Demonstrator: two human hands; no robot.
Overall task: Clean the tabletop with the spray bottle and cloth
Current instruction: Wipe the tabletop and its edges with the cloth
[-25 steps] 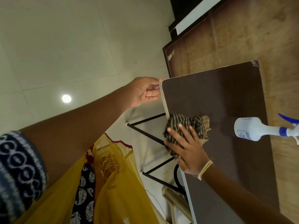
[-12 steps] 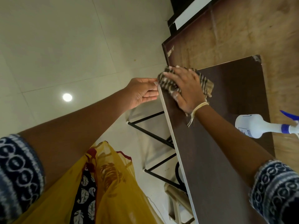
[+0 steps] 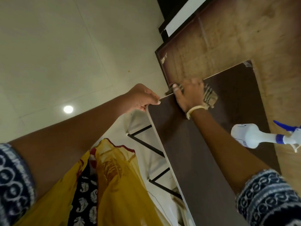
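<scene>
**Cloth pushed to the far corner**

The bottle lies on its side near the counter's right edge, nozzle pointing right. The left hand still curls round the corner. The right hand, fingers flat, has slid the cloth farther over the far edge.

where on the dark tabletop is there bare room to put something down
Bare: the long stretch of tabletop between the left edge and the right forearm. Crowded: the far left corner, with the left hand, right hand and cloth, and the right edge by the spray bottle.
</scene>
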